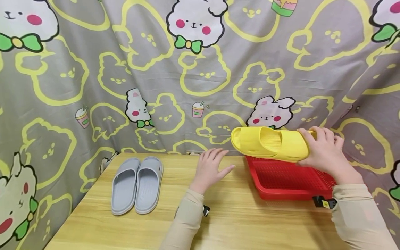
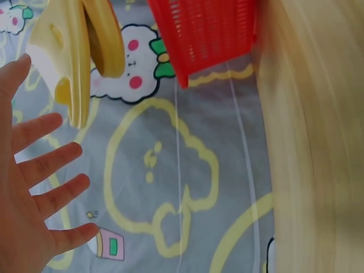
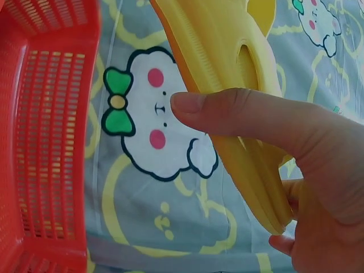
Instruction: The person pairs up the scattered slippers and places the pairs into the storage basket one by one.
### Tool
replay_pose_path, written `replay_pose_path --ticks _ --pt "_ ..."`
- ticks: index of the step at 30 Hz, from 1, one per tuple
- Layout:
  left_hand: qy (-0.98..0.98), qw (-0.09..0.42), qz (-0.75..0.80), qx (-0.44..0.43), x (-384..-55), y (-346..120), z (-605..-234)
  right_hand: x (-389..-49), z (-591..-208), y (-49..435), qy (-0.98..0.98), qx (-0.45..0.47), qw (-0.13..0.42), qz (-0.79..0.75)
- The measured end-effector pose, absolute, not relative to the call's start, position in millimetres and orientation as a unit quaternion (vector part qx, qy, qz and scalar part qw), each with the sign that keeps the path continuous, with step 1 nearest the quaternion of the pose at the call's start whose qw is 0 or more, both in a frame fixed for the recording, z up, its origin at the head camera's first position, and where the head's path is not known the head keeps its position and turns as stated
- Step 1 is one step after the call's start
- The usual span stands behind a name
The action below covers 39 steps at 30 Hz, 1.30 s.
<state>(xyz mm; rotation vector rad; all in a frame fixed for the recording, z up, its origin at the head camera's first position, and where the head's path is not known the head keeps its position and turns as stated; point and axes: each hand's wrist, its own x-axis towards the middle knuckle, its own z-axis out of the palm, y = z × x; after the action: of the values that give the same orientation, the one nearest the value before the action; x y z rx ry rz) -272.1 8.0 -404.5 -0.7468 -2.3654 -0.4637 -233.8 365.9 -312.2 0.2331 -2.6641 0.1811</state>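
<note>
My right hand (image 1: 326, 151) grips a yellow slipper (image 1: 253, 140) by its right end, above a red basket (image 1: 293, 194). In the right wrist view the thumb (image 3: 227, 114) lies across the slipper, with fingers partly hidden on its other side. A second yellow piece (image 2: 108, 42) shows close beside the slipper in the left wrist view; I cannot tell whether it is another slipper. My left hand (image 1: 209, 170) hovers over the table left of the basket, fingers spread and holding nothing. A pair of grey slippers (image 1: 148, 185) lies side by side, toes toward the curtain, further left.
The wooden table (image 1: 231, 225) runs back to a grey curtain (image 1: 175, 80) printed with yellow outlines and white cartoon animals. The basket, with slotted walls, stands near the table's back right. Dark straps (image 1: 325, 202) are around the wrists.
</note>
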Motion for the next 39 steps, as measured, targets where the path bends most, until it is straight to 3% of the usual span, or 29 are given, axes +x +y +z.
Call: replay_pose_path --ticks 39 --pt "-0.947 0.093 -0.147 -0.269 -263 80 -438 -246 -309 425 -0.978 0.097 0.183 0.015"
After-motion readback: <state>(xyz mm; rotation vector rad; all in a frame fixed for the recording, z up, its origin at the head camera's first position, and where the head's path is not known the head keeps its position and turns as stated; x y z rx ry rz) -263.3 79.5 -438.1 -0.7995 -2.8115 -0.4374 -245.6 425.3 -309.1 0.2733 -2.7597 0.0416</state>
